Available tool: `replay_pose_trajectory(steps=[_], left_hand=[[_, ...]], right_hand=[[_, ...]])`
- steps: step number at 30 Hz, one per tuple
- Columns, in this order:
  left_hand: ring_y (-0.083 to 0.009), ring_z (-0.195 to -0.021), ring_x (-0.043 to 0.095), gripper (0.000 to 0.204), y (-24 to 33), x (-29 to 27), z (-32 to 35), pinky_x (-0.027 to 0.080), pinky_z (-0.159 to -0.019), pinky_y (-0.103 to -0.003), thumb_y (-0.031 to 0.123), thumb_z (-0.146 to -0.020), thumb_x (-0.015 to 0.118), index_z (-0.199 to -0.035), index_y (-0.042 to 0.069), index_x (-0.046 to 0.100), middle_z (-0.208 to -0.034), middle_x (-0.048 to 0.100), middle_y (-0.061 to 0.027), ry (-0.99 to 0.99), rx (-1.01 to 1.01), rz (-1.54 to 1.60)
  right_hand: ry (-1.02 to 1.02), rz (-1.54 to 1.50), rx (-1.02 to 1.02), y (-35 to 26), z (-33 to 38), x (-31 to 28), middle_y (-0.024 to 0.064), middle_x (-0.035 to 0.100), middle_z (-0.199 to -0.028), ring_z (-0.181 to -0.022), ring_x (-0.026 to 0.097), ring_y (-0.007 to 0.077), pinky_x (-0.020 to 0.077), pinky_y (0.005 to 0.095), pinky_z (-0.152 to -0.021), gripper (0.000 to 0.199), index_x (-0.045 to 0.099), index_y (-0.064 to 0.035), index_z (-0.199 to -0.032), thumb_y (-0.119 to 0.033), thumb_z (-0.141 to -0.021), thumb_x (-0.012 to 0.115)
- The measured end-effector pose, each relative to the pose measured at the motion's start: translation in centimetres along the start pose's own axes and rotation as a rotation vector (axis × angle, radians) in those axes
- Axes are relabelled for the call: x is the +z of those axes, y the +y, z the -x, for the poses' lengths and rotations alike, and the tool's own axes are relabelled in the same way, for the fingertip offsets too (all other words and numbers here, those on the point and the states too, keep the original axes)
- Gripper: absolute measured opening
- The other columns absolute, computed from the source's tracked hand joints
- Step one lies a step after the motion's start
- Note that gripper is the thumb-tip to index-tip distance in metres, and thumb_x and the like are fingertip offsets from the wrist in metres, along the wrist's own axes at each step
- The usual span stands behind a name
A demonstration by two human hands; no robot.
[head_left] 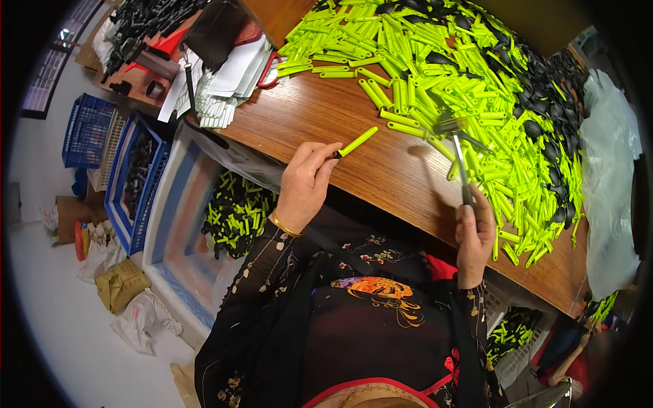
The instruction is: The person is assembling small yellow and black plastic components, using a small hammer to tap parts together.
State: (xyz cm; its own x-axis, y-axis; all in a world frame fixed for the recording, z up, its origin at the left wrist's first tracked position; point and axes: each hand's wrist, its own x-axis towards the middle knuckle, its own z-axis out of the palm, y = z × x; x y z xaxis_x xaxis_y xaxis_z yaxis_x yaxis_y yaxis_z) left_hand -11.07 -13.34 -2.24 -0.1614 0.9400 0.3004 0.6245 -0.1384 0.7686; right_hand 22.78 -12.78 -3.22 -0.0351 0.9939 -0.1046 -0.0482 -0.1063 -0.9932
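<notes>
My left hand (pixel 304 183) is closed in a pinch over the table's near edge. Its fingertips grip one end of a slim lime-green plastic handle (pixel 358 141), where a small dark part shows. In my right hand (pixel 474 231) is a hammer (pixel 462 170) with a metal shaft and a dark grip, its head blurred and raised near the pile. That pile of lime-green plastic handles (pixel 408 47) spreads over the far and right part of the wooden table (pixel 286 115). Black pieces (pixel 537 129) are mixed in, mostly along the pile's right side.
Red-handled scissors (pixel 270 70) lie beside papers (pixel 235 75) and a dark pouch (pixel 216 34) at the far left. Below the table, a striped-lined bin (pixel 163 238) holds green-and-black pieces (pixel 238 214). Blue crates (pixel 139 183) stand further left. A clear plastic bag (pixel 610 183) hangs at right.
</notes>
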Motion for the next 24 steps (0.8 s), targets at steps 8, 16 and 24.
replay_pose_trajectory(steps=[8, 16, 24], left_hand=[[-0.0343, -0.103, 0.070, 0.026, -2.9, -2.8, 2.7, 0.055, -0.091, -0.042, 0.005, -0.099, 0.071, -0.125, 0.007, 0.075, -0.108, 0.075, -0.0146, 0.150, -0.022, -0.214], [-0.0291, -0.105, 0.072, 0.017, -29.0, -15.9, 26.0, 0.058, -0.091, -0.042, 0.010, -0.105, 0.062, -0.118, 0.003, 0.071, -0.112, 0.074, -0.0160, 0.401, -0.851, -0.426], [-0.0322, -0.096, 0.072, 0.025, -37.5, -13.3, 32.0, 0.058, -0.087, -0.045, 0.022, -0.101, 0.068, -0.118, 0.006, 0.076, -0.108, 0.077, -0.0187, 0.227, -0.521, -1.130]], right_hand=[[0.267, 0.011, -0.145, -1.2, -1.2, -6.2, -0.0059, 0.059, -0.091, -0.062, 0.038, -0.0023, 0.0270, 0.0171, -0.053, 0.044, 0.056, -0.0034, -0.154, -0.013, -0.111, 0.061], [0.476, 0.064, -0.199, -2.3, -1.5, -11.3, -0.0048, 0.063, -0.093, -0.058, 0.036, -0.0020, 0.0245, 0.0184, -0.049, 0.045, 0.056, -0.0080, -0.157, -0.014, -0.112, 0.060], [0.577, 0.223, -0.105, -1.5, 0.5, -16.1, -0.0044, 0.064, -0.094, -0.060, 0.042, -0.0021, 0.0291, 0.0178, -0.049, 0.044, 0.059, -0.0103, -0.154, -0.015, -0.111, 0.062]])
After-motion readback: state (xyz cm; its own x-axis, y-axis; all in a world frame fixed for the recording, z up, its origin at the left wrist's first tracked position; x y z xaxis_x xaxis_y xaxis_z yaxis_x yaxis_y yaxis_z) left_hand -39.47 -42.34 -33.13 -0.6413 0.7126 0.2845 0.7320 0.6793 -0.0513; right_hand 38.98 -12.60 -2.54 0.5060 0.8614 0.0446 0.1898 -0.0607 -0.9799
